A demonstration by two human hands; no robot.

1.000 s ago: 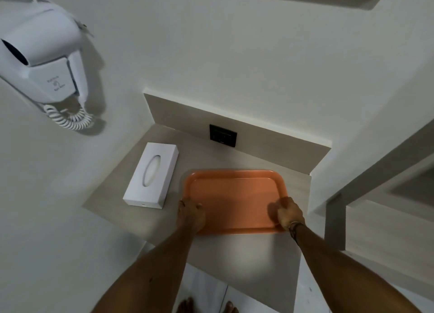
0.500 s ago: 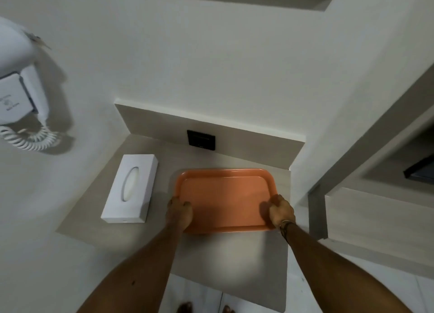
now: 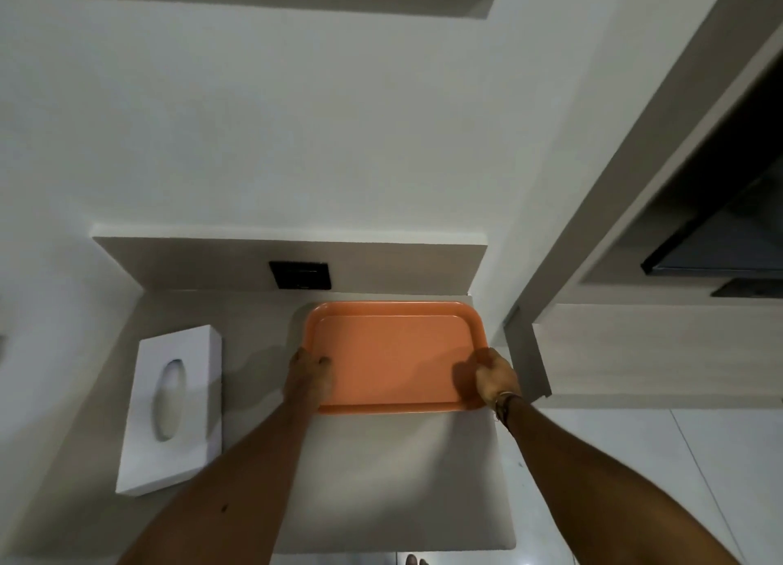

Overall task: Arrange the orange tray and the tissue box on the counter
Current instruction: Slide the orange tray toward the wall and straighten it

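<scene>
- The orange tray (image 3: pixel 394 357) lies flat on the worktop (image 3: pixel 394 479), at the far right, its far edge close to the low backsplash (image 3: pixel 212 263) and its right edge near the worktop's right side.
- The left hand (image 3: pixel 308 374) is clamped on the tray's left rim near the near corner, fingers curled over the lip; the right hand (image 3: pixel 493 376) is clamped in the same way on the right rim. One grip on each short side keeps the tray level and lets it be slid or squared without twisting.
- A band or bracelet (image 3: pixel 504 403) sits on the right wrist, clear of the tray.
- The tissue box (image 3: pixel 171 407) lies flat at the left of the worktop, well apart from the tray, oval opening facing up, long side running near to far. Neither hand touches it.
- A dark socket plate (image 3: pixel 300 275) is set in the backsplash, just left of the tray's far-left corner. The tray does not cover it, which is likely part of why the tray sits to the right.
- My reading: the tray is being settled into the far right corner, lined up with the back edge. The box seems to be the step left; it looks slightly skewed against the worktop's edge, though the wide lens may account for that.
- The near half of the worktop in front of the tray is bare.
</scene>
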